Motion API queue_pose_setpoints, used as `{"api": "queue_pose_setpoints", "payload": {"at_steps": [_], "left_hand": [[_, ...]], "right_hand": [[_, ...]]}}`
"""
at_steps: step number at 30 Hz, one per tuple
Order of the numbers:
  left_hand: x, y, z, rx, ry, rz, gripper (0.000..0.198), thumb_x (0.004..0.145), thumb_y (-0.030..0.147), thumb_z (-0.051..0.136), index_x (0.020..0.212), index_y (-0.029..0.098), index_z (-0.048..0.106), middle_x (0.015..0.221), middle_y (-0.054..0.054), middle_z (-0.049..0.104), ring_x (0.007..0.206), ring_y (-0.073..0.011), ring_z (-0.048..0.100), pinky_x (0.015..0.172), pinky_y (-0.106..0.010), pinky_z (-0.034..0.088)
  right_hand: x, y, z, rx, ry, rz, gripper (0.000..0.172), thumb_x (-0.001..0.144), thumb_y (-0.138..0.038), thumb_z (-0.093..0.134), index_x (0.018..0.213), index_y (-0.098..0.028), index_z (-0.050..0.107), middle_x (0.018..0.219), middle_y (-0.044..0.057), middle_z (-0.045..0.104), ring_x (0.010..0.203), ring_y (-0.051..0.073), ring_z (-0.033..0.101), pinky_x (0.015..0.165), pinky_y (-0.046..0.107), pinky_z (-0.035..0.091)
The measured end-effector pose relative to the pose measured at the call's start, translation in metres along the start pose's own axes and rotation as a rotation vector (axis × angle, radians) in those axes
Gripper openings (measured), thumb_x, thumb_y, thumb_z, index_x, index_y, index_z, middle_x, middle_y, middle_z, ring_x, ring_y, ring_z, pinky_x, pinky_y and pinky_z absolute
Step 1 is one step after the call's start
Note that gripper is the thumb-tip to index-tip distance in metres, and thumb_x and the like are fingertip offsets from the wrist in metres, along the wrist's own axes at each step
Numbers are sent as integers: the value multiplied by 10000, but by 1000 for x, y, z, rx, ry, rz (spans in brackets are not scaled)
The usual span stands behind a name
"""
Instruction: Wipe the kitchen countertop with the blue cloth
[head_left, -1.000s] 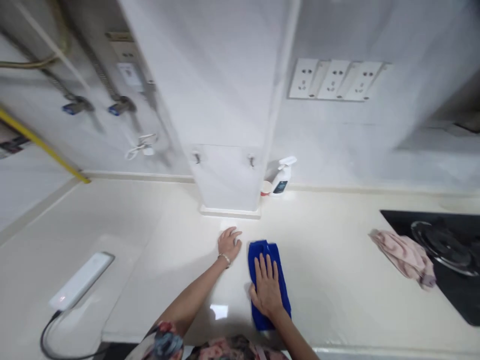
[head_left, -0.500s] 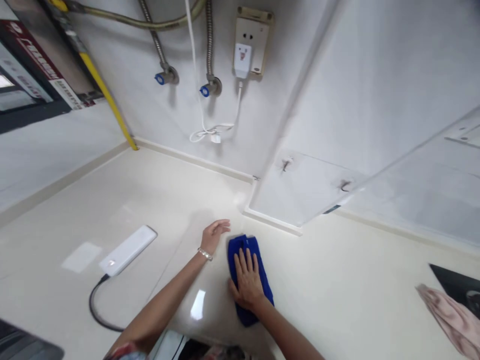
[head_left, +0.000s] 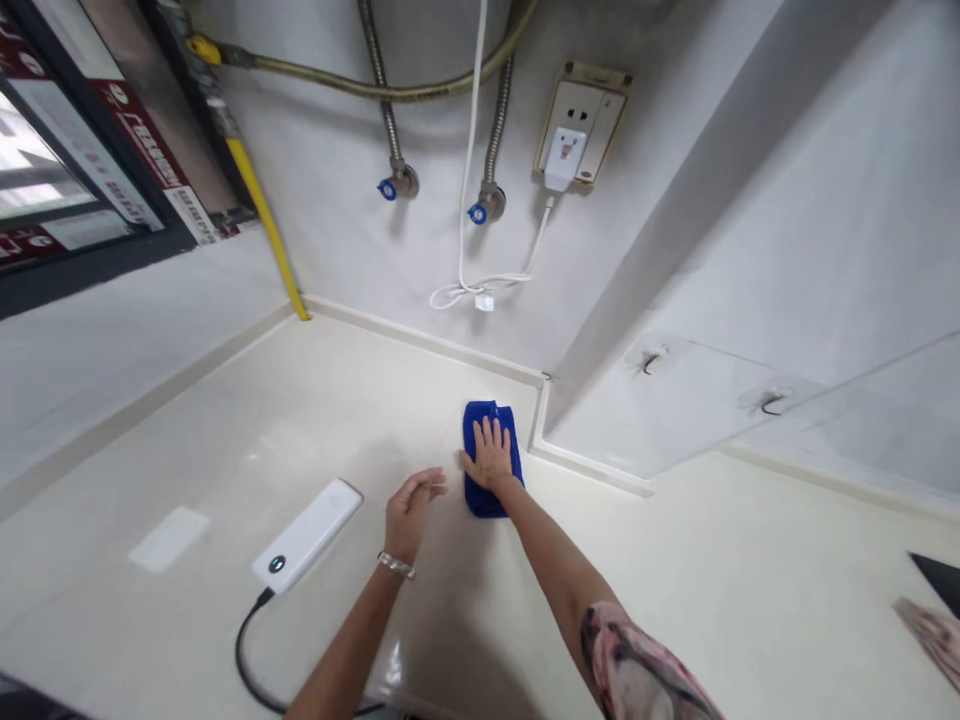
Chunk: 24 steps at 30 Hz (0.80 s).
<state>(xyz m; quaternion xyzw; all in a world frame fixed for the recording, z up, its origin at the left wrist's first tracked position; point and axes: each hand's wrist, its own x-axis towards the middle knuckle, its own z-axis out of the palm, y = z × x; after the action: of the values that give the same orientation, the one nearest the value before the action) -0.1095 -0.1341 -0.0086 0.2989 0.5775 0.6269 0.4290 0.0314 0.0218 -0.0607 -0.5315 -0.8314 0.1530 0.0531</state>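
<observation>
A folded blue cloth (head_left: 483, 428) lies on the cream countertop (head_left: 225, 420) close to the foot of a white wall column. My right hand (head_left: 492, 455) presses flat on the cloth with its fingers spread. My left hand (head_left: 409, 508) hovers just left of it, fingers loosely curled and apart, holding nothing. A bracelet sits on my left wrist.
A white power bank (head_left: 307, 534) with a black cable lies left of my left hand. On the wall hang two blue-capped valves (head_left: 388, 188), a socket with a white plug (head_left: 577, 128) and a coiled white cord. A yellow pipe (head_left: 266, 225) runs down the corner. A pink cloth (head_left: 930, 630) lies at far right.
My right hand has pushed the blue cloth farther away toward the wall beside the column. My left hand has lifted off the counter and drawn back. The view has swung left.
</observation>
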Motion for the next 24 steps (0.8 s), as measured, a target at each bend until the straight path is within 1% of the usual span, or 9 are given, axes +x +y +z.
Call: {"api": "queue_pose_setpoints", "payload": {"at_steps": [2, 4, 6, 9, 11, 15, 17, 19, 24], "left_hand": [[6, -5, 5, -15, -41, 5, 582, 782, 647, 709, 1062, 138, 745, 1013, -133, 764, 858, -248, 753, 887, -412, 612], [15, -11, 16, -7, -88, 14, 566, 815, 619, 672, 1095, 131, 739, 1025, -139, 764, 887, -257, 753, 913, -426, 609], [28, -17, 34, 67, -130, 39, 514, 884, 562, 592, 1138, 137, 730, 1051, -136, 763, 927, -257, 752, 942, -435, 602], [52, -20, 72, 413, -160, 129, 442, 980, 359, 425, 1271, 155, 688, 1212, -124, 732, 1111, -234, 713, 1054, -407, 549], [66, -22, 99, 764, -160, 201, 500, 959, 218, 387, 1384, 106, 625, 1415, -157, 624, 1339, -241, 584, 1188, -392, 430], [76, -40, 135, 1189, -234, 227, 663, 948, 267, 450, 1540, -31, 432, 1642, -244, 284, 1559, -371, 226, 1291, -523, 183], [72, -55, 144, 1387, -278, 262, 691, 976, 313, 418, 1581, -19, 367, 1666, -238, 212, 1572, -397, 143, 1290, -562, 114], [69, -67, 149, 1480, -248, 285, 705, 984, 337, 413, 1597, -2, 338, 1675, -243, 179, 1570, -428, 95, 1281, -594, 61], [83, -76, 160, 1506, -189, 316, 739, 969, 389, 446, 1632, 93, 306, 1701, -204, 140, 1559, -486, 58, 1244, -676, -6]], "right_hand": [[-7, 9, -4, 115, 62, -26, 682, 1043, -471, 377, 1619, -109, 330, 1699, 161, 253, 1597, 323, 144, 1274, 572, 157], [-34, 22, -3, 239, 239, -100, 608, 1062, -404, 305, 1600, -128, 376, 1655, 159, 365, 1573, 279, 254, 1255, 538, 275], [-79, 39, 2, 304, 428, -190, 570, 1066, -351, 288, 1589, -151, 394, 1618, 155, 430, 1535, 253, 346, 1229, 507, 357], [-161, 74, 15, 251, 545, -213, 540, 1056, -279, 334, 1587, -198, 387, 1591, 140, 465, 1493, 253, 415, 1183, 508, 436], [-211, 102, 24, 157, 608, -193, 539, 1047, -220, 344, 1584, -219, 388, 1565, 139, 492, 1481, 265, 426, 1157, 535, 462], [-283, 151, 40, -29, 706, -63, 552, 1052, -212, 369, 1603, -221, 356, 1515, 167, 534, 1450, 309, 457, 1114, 596, 481], [-303, 164, 47, -55, 700, 25, 557, 1066, -258, 382, 1619, -225, 327, 1538, 169, 514, 1447, 317, 460, 1124, 607, 468], [-313, 166, 52, -56, 674, 85, 558, 1079, -285, 357, 1632, -234, 301, 1572, 157, 483, 1462, 316, 445, 1153, 615, 436], [-316, 157, 49, -43, 625, 142, 564, 1080, -302, 347, 1637, -243, 287, 1601, 134, 456, 1478, 314, 429, 1168, 607, 421]]}}
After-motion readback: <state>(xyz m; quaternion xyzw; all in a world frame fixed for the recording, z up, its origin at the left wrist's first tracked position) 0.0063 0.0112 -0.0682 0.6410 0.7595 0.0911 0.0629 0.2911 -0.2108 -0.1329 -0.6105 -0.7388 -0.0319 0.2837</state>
